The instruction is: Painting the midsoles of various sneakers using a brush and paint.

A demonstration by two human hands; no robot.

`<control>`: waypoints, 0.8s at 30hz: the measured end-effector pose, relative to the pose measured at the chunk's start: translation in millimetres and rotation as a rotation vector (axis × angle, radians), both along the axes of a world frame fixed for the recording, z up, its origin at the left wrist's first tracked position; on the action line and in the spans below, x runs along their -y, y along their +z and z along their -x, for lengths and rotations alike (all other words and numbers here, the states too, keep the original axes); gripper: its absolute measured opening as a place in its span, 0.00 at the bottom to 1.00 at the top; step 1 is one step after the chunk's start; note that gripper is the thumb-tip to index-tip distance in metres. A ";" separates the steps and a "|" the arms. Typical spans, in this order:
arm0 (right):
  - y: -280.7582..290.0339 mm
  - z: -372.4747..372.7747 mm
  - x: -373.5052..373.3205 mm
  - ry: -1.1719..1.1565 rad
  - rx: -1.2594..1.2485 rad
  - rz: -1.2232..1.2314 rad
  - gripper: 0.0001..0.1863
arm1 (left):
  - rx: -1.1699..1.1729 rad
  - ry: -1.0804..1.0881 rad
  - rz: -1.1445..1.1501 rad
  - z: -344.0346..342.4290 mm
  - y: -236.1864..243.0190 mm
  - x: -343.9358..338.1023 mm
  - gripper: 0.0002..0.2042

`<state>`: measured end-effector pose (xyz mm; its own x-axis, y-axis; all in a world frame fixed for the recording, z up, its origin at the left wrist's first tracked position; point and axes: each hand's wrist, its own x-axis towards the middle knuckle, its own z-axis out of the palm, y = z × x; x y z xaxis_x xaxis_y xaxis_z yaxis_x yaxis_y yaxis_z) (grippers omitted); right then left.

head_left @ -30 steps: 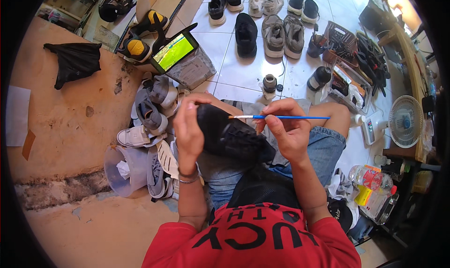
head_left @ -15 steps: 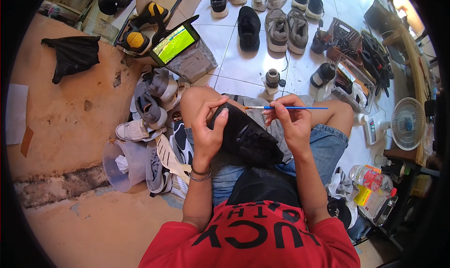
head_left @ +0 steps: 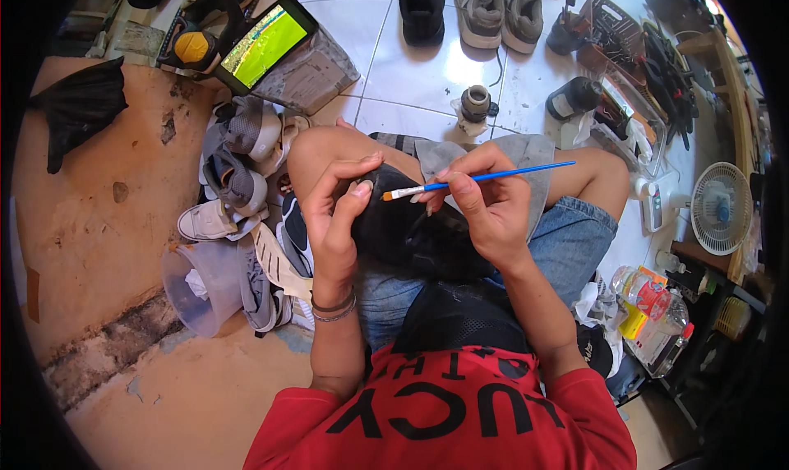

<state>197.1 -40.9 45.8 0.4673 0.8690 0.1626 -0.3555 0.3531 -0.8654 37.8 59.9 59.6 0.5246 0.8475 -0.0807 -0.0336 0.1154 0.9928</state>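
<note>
My left hand (head_left: 337, 215) is wrapped around a black shoe (head_left: 403, 223) on my lap, and my right hand (head_left: 485, 207) pinches a thin blue brush (head_left: 477, 177) with its tip almost on the shoe by my left thumb. I think I am painting glue or cleaner on it, so next I need a slow, steady stroke. A clear plastic tub (head_left: 197, 293) by my left leg holds something white and crumpled, and a small open pot (head_left: 475, 104) stands on the white tiles (head_left: 411, 67) past my knees; I cannot tell what is inside.
</note>
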 end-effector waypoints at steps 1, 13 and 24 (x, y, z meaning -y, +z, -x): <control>-0.4 1.5 -2.6 -0.014 0.006 -0.005 0.09 | 0.013 -0.015 0.005 0.0 -0.5 -1.2 0.17; -4.0 3.2 -11.4 -0.069 0.175 0.065 0.06 | 0.089 -0.076 0.034 -1.0 0.5 -5.6 0.14; 1.2 1.2 -9.6 -0.123 0.280 0.045 0.05 | 0.094 -0.110 0.004 -1.5 -1.2 -4.3 0.16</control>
<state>195.9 -31.3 46.9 0.5117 0.8181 0.2625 -0.0577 0.3376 -0.9395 39.3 64.3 58.4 0.6198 0.7842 -0.0307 -0.1130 0.1279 0.9853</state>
